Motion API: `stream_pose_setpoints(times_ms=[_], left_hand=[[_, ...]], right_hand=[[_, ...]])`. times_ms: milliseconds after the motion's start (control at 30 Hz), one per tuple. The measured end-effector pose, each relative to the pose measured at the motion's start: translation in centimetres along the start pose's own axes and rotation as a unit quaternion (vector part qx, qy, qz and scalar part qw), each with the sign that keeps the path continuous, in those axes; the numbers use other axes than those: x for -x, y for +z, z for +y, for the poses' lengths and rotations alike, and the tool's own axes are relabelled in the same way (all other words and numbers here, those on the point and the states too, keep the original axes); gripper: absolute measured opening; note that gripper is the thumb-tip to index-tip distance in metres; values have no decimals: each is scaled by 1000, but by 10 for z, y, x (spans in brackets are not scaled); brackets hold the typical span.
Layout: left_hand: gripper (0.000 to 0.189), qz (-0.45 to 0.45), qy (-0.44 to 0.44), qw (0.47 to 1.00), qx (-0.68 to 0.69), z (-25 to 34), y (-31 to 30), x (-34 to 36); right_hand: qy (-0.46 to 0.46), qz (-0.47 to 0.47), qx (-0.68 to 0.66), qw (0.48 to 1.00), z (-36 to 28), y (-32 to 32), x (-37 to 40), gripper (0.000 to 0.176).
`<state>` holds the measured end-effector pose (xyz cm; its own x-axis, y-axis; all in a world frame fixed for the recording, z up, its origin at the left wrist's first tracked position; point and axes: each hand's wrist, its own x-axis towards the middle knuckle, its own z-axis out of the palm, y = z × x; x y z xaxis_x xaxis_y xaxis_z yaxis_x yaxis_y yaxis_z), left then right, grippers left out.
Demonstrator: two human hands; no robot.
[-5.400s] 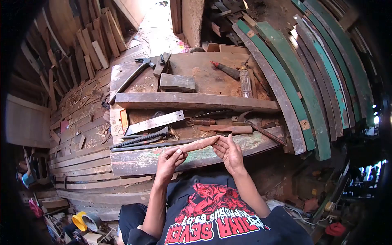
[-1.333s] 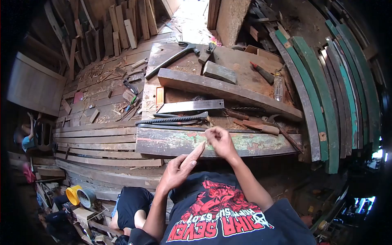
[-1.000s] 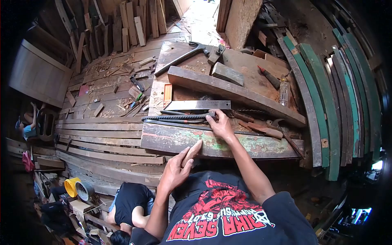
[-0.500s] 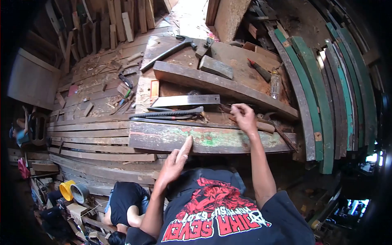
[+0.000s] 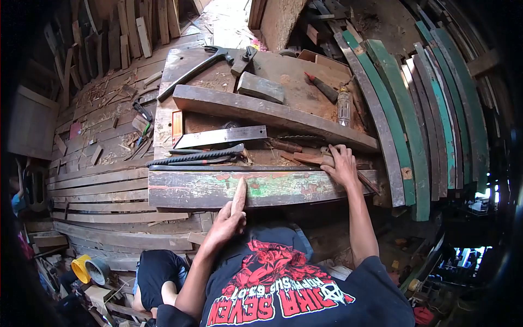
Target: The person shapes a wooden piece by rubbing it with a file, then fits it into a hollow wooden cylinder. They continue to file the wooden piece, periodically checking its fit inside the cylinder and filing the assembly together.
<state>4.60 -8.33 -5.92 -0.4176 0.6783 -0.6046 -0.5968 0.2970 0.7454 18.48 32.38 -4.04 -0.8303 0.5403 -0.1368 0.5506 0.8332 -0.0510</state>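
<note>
Tapered wooden piece (image 5: 239, 196): grasped by its near end in my left hand (image 5: 225, 223), fingers curled round it, narrow tip pointing away from me; it shows against the painted beam (image 5: 182, 189) just beyond those fingers, and I cannot tell whether tip and beam touch. Handling, by my estimate: light, stiff, dry rather than slippery; the slim tip is probably the weakest part, so the near end, where my fingers sit, seems the sound place to hold.

Right hand (image 5: 342, 166): fingers bent down at the wooden-handled tool (image 5: 308, 158), past the painted beam's far edge; contact hidden by the hand itself, so I cannot tell whether they grasp it or only rest there; a slim brown handle (image 5: 369, 182) slants off to the right of these fingers.

Farther out: ribbed rod (image 5: 188, 159) beyond and left of my left fingers; metal square (image 5: 220, 136) past that; brown beam (image 5: 272, 115) beyond both hands; farther still, claw hammer (image 5: 196, 71) and grey block (image 5: 260, 88); green boards (image 5: 384, 82) right of my right fingers.
</note>
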Motion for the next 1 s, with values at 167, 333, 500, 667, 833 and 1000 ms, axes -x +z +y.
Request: stream_pose_setpoints(times_ms=[167, 333, 500, 667, 833, 1000], left_hand=[[19, -1, -25, 999, -42, 5, 0, -6], [23, 36, 41, 989, -135, 10, -3, -6], [33, 176, 276, 868, -374, 40, 9, -1], [31, 230, 329, 779, -482, 43, 8, -26], [32, 237, 303, 761, -523, 47, 14, -27], [40, 222, 294, 775, -513, 50, 10, -28]], right_hand=[[-80, 52, 19, 995, 13, -3, -7, 52], [-20, -10, -241, 970, -6, -20, -1, 39], [16, -69, -498, 864, -46, -26, 18, 42], [7, -104, -665, 740, -86, -11, 32, 50], [67, -158, -764, 622, -139, -6, 48, 61], [15, -205, -825, 526, -169, -5, 56, 60]])
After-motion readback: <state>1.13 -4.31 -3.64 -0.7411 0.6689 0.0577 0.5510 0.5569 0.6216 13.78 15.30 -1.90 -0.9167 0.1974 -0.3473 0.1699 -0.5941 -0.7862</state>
